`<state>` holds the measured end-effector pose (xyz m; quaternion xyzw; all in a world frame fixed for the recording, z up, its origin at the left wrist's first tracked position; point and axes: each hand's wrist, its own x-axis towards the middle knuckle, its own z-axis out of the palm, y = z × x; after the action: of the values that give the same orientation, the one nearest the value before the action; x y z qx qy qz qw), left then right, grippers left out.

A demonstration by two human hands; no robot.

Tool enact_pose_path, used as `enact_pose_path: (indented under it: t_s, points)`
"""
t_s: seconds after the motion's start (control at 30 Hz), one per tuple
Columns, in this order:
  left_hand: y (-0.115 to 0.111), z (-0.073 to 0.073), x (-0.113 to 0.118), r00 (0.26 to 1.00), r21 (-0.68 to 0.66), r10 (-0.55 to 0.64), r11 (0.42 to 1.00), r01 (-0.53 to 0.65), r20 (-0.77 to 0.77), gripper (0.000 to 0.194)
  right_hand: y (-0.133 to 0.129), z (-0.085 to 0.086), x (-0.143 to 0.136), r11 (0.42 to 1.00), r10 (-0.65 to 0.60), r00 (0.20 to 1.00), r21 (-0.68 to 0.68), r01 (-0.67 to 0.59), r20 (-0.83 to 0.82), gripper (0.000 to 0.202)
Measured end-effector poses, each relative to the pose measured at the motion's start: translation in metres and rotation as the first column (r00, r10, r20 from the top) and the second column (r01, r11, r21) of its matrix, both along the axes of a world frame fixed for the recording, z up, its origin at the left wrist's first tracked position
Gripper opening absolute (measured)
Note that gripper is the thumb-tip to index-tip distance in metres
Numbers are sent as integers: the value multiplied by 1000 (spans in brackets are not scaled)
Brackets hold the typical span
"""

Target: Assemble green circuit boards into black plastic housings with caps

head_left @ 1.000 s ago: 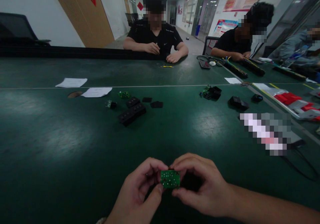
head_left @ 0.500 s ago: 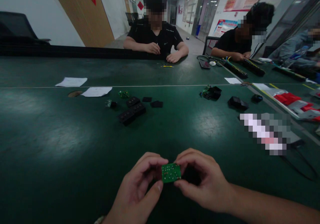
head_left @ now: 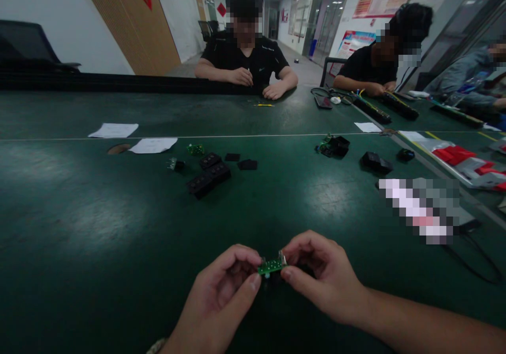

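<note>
Between my two hands, just above the near part of the table, is a small green circuit board [head_left: 272,267]. Its upper face, dotted with solder points, shows at a shallow angle, and dark parts hang below it. My left hand [head_left: 231,285] pinches the board's left end between thumb and fingers. On the other end, the thumb and fingertips of my right hand [head_left: 320,275] are closed, next to small metal pieces standing up from the board. The board's underside is mostly hidden.
Black plastic housings [head_left: 209,179], flat black pieces [head_left: 247,164] and another circuit board [head_left: 195,149] lie ahead on the green table [head_left: 130,264]. Further right are an opened black case [head_left: 339,146], a black block [head_left: 376,163] and a blurred-out device [head_left: 419,212]. A co-worker [head_left: 247,59] sits opposite.
The circuit board has tipped from facing me to nearly flat, so its face looks narrower and the parts beneath show. My right hand has risen slightly; both hands still grip it.
</note>
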<state>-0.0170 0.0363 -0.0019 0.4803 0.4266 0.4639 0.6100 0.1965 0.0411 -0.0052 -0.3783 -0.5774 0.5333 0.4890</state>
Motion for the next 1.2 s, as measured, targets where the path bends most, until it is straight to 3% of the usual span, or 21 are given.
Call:
enact_pose_path:
  t_s: [0.2, 0.57, 0.83, 1.0, 1.2]
  points:
    - [6, 21, 6, 994, -105, -49, 994, 39, -93, 13, -1, -1, 0, 998, 32, 999, -51, -32, 8, 12]
    - [5, 21, 6, 996, -123, -55, 991, 45, -73, 12, -1, -3, -3, 999, 39, 999, -29, -39, 4, 8]
    - [-1, -1, -1, 997, -19, -71, 997, 71, 6, 11, 0, -2, -2, 999, 32, 999, -28, -31, 38, 11]
    - [-5, -11, -3, 990, 32, -90, 995, 94, -108, 28, 0, -2, -1, 999, 42, 999, -34, -41, 28, 8]
    - [-5, -13, -2, 981, 93, -99, 989, 115, -167, 21, 0, 0, -1, 999, 41, 997, -22, -39, 61, 7]
